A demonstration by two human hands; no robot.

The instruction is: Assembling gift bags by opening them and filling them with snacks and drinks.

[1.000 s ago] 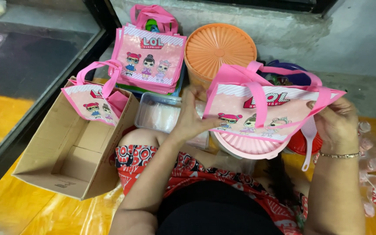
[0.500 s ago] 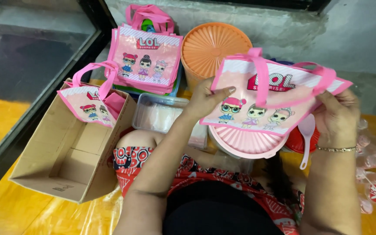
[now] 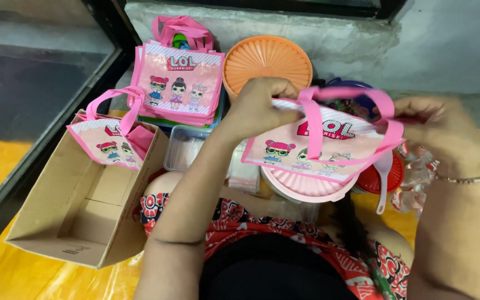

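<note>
I hold a small pink tote bag (image 3: 312,147) with cartoon dolls printed on it, stretched between both hands above my lap. My left hand (image 3: 259,105) grips its top left edge. My right hand (image 3: 443,130), with a thin bracelet on the wrist, pinches the right end by the pink handles. Another such bag (image 3: 112,141) stands in an open cardboard box (image 3: 79,214) at my left. A stack of the same bags (image 3: 179,83) leans further back.
An orange ribbed round lid (image 3: 265,58) lies behind my hands. A pink round lid (image 3: 306,186) and a red one (image 3: 384,178) sit under the held bag. A clear plastic tub (image 3: 187,147) stands by the box. A dark glass panel (image 3: 29,94) runs along the left.
I have lifted the bag and swung it up and to the right; my hands moved from its sides to its top edge and handles. The view has shifted slightly.
</note>
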